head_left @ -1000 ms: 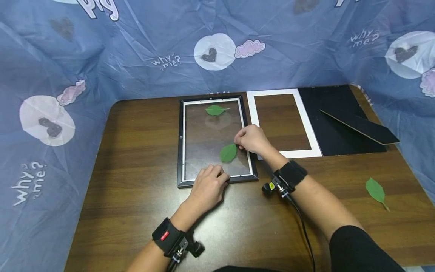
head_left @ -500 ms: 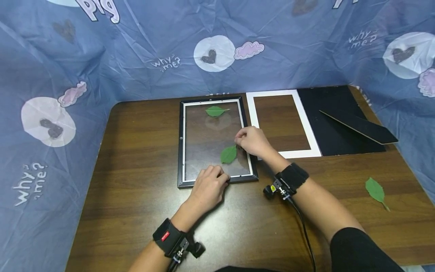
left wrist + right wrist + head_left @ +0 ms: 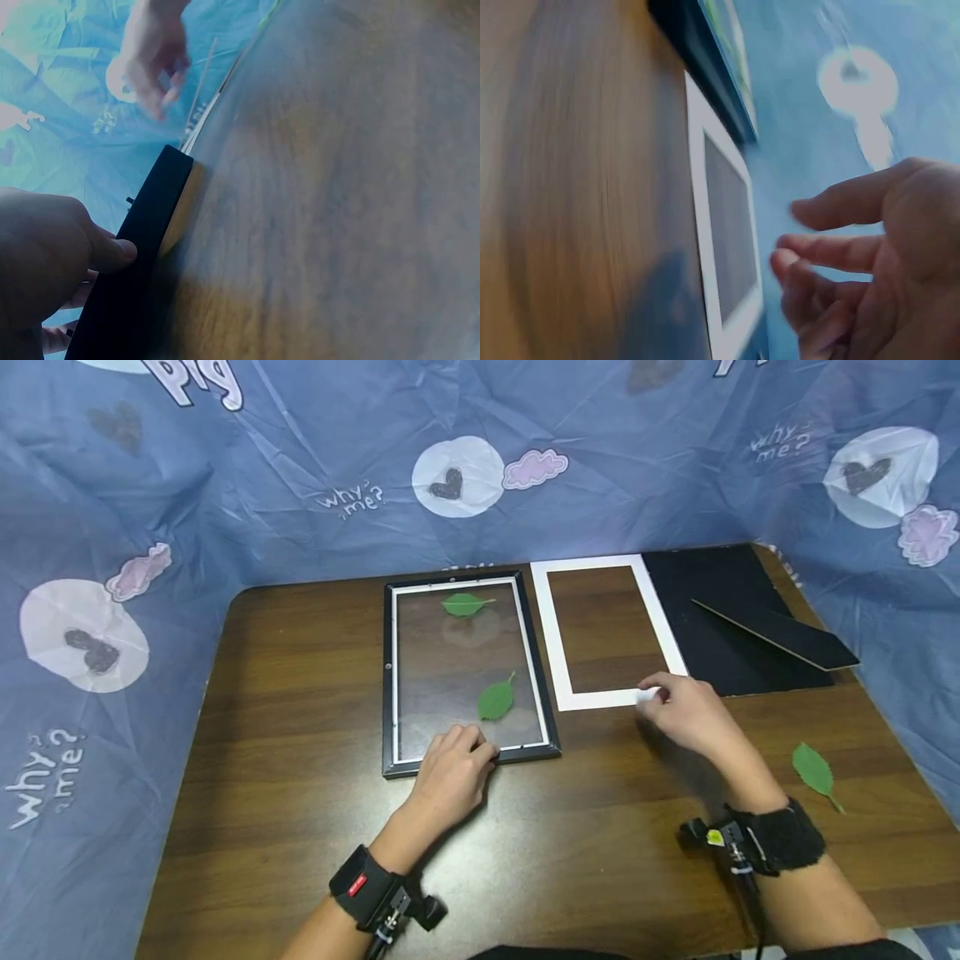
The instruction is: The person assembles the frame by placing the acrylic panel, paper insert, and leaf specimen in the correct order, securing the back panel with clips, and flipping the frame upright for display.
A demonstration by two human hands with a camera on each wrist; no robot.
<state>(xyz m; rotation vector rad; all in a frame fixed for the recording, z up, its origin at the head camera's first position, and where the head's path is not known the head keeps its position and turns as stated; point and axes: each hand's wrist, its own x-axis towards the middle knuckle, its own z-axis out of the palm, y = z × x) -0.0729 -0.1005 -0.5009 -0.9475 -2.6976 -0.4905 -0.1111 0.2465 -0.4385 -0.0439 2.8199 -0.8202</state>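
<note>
A black picture frame with a clear pane lies on the wooden table. On the pane are two green leaves, one leaf near the far edge and another leaf lower right. My left hand grips the frame's near edge; in the left wrist view its thumb presses against the black side. My right hand hovers near the front right corner of a white mat. Its fingers are loosely bent and hold nothing, with a gap between thumb and fingertips in the right wrist view.
Right of the mat lies a black backing board with its stand flap raised at a slant. A third leaf rests on the table at the right. Blue printed cloth hangs behind and beside the table.
My right hand has left the lower leaf's stem and moved right and toward me, past the mat's near edge. The leaf stays on the pane; my left hand keeps its grip.
</note>
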